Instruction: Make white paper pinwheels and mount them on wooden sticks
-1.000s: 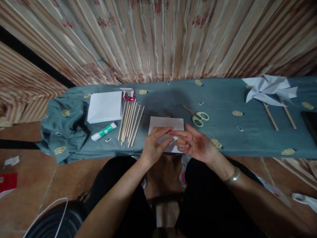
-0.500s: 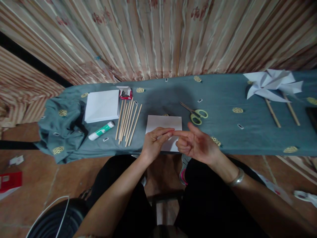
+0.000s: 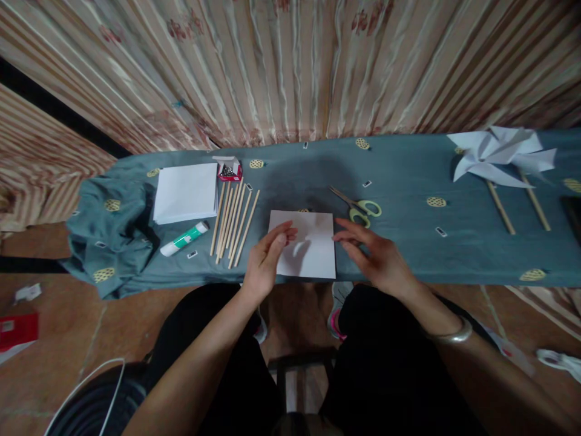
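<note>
A white sheet of paper (image 3: 313,248) lies flat near the table's front edge, between my hands. My left hand (image 3: 267,257) hovers over its left side, thumb close to the slightly bent fingers, with nothing visible in it. Just past the sheet's right edge is my right hand (image 3: 374,251), fingers apart and holding nothing. Scissors (image 3: 361,212) with pale green handles lie beyond the right fingertips. To the left of the sheet, several thin wooden sticks (image 3: 233,221) lie side by side.
At the left are a stack of white paper (image 3: 186,194), a glue stick (image 3: 184,239) with a green label, and a small red box (image 3: 228,169) of metal bits. Two white paper pinwheels (image 3: 494,157) on sticks lie far right. A pleated curtain (image 3: 290,72) hangs behind the cloth-covered table (image 3: 408,181).
My hands were touching at the fingertips above the sheet. They have come apart, left hand to the left and right hand to the right, uncovering more of the paper.
</note>
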Tool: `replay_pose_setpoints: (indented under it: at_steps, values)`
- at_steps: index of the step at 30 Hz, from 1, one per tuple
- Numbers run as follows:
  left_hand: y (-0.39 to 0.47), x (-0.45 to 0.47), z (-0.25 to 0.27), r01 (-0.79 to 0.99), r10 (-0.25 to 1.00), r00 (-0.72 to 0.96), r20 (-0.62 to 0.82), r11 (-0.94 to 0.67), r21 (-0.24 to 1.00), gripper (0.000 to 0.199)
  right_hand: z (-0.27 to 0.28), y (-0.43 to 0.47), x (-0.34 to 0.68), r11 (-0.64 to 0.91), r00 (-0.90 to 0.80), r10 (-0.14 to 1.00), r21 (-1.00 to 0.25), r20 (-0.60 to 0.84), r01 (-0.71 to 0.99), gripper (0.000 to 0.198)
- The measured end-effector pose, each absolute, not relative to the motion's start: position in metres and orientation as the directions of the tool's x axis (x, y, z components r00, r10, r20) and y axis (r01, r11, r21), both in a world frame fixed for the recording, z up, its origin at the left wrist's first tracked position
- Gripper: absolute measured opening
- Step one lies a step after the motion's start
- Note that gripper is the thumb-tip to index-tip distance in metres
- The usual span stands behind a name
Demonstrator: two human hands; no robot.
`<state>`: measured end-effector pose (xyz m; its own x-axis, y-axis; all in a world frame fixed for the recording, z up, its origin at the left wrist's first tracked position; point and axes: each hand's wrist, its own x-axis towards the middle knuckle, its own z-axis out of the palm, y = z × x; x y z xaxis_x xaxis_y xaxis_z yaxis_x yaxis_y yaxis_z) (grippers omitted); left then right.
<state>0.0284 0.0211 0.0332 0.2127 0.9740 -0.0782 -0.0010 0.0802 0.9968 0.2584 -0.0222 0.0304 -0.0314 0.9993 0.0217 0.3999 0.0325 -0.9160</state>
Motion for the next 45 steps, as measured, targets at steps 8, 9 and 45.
replay_pose_setpoints:
  at_steps: [8, 9, 45]
  values:
    - [0.000, 0.005, 0.029, 0.441, 0.840, 0.503, 0.204, -0.452, 0.775, 0.046, 0.012, -0.037, 0.259, 0.377, -0.409, 0.907, -0.631, 0.103, 0.678, 0.089]
    - [-0.001, 0.004, 0.028, 0.455, 0.828, 0.524, 0.200, -0.470, 0.756, 0.050, 0.012, -0.036, 0.258, 0.371, -0.406, 0.909, -0.641, 0.100, 0.672, 0.088]
    - [-0.004, -0.021, 0.013, 0.538, 0.832, 0.457, 0.314, -0.540, 0.647, 0.043, 0.011, 0.060, 0.212, 0.117, -0.055, 0.993, -0.826, 0.104, 0.552, 0.056]
